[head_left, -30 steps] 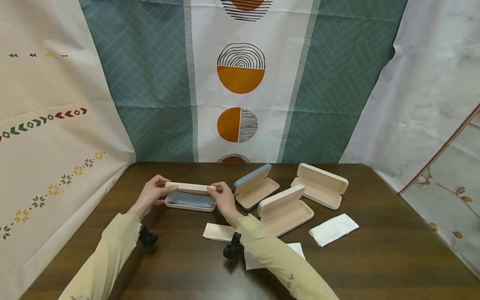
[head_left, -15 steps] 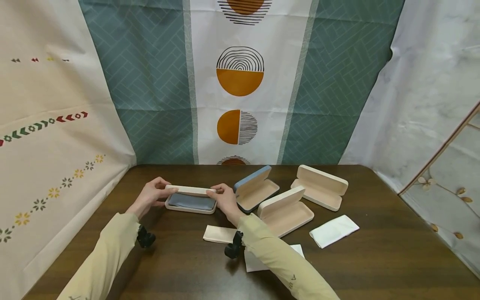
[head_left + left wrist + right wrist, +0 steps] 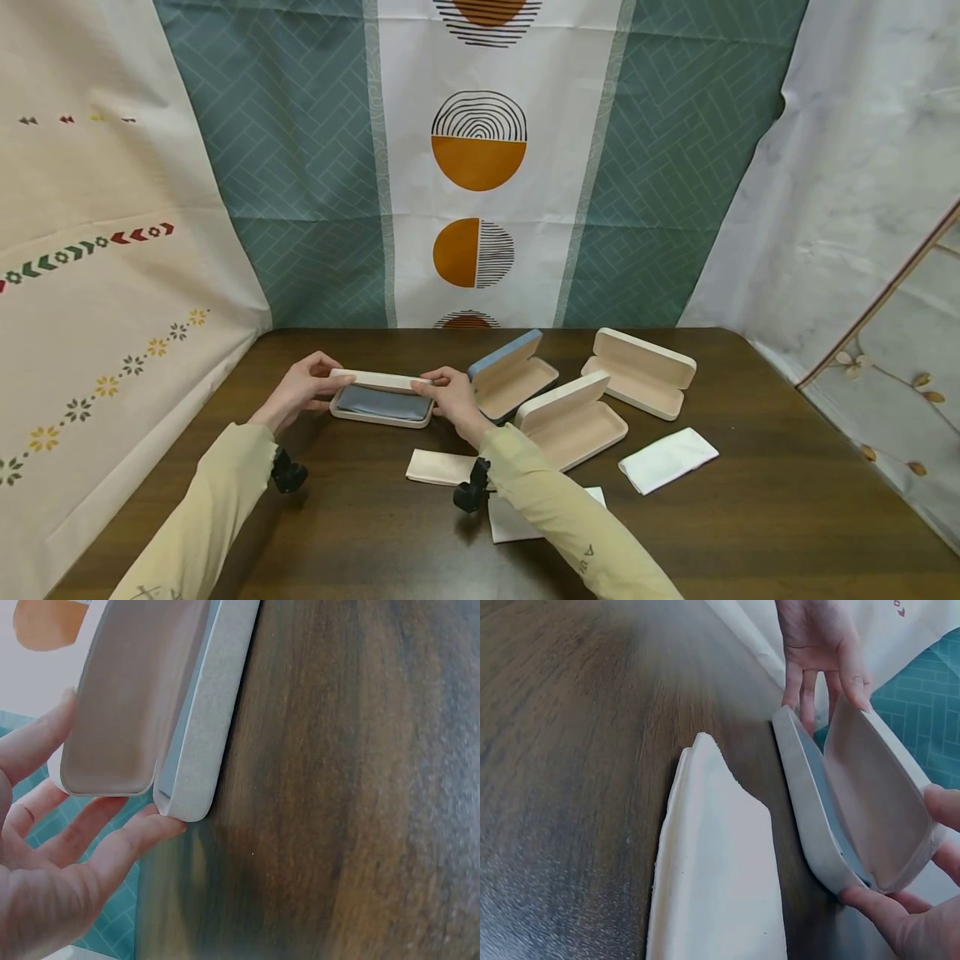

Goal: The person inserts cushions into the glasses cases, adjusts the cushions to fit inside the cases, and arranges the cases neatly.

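A cream eyeglass case (image 3: pixel 382 381) stands partly open at the left of the table, its lid tilted up over the base. Inside the base lies a folded grey-blue cloth (image 3: pixel 382 403). My left hand (image 3: pixel 303 387) holds the left end, thumb on the lid's front edge and fingers behind; in the left wrist view a fingertip touches the base's corner. At the other end my right hand (image 3: pixel 453 398) grips the lid with its thumb at the edge, and one finger meets the base in the right wrist view. The lid's pinkish lining (image 3: pixel 135 697) shows from the side.
Right of the hands stand an open blue case (image 3: pixel 513 379) and two open cream cases, one nearer (image 3: pixel 573 429) and one farther back (image 3: pixel 641 371). A folded cream cloth (image 3: pixel 438 467) lies before the right hand. White cloths (image 3: pixel 667 460) lie nearby, one partly under the right sleeve.
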`<action>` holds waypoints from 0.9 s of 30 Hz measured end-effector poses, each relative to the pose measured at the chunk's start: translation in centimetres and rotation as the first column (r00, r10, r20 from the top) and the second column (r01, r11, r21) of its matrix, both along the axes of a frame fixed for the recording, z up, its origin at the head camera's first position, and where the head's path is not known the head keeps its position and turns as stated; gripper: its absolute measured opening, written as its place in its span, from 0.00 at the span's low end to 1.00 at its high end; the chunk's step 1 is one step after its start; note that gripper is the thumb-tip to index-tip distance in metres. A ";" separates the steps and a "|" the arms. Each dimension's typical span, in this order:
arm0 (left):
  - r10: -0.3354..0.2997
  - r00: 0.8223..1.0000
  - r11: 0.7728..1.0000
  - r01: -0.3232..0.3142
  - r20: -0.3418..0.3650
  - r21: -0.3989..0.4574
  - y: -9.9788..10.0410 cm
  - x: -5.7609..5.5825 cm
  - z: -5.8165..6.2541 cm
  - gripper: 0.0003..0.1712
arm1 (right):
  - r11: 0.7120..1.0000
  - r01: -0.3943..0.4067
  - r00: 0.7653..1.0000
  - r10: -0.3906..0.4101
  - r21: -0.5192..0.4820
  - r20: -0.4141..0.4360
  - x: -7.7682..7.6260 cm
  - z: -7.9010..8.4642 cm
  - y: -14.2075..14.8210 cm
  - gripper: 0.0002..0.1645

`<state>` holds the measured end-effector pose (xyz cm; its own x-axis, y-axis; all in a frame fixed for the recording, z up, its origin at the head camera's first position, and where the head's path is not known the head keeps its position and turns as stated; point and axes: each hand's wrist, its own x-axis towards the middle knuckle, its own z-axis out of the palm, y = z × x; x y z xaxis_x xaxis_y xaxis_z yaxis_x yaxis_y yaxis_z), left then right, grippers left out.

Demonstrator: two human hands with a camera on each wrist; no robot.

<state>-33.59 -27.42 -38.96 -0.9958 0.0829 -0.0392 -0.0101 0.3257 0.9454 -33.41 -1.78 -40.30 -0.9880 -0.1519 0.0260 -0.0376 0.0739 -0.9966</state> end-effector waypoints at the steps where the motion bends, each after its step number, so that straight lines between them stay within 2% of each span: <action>1: -0.004 1.000 1.000 0.004 -0.001 -0.005 0.0 0.0 0.0 0.28 | 1.000 -0.001 1.000 0.001 -0.004 0.001 0.0 0.0 0.0 0.16; 9: -0.025 1.000 1.000 0.025 0.014 -0.007 -0.3 -0.1 0.1 0.24 | 1.000 -0.020 1.000 0.020 -0.011 0.007 -0.2 -0.4 0.1 0.15; 18: -0.010 1.000 1.000 0.010 -0.002 -0.010 -0.3 -0.2 0.0 0.25 | 0.999 -0.029 1.000 0.029 -0.012 0.005 -0.3 -0.4 0.3 0.15; 27: -0.034 0.999 0.999 0.034 -0.013 0.008 -0.7 -0.1 -0.4 0.26 | 0.999 -0.050 0.999 0.050 0.003 0.005 -0.2 -0.7 0.5 0.17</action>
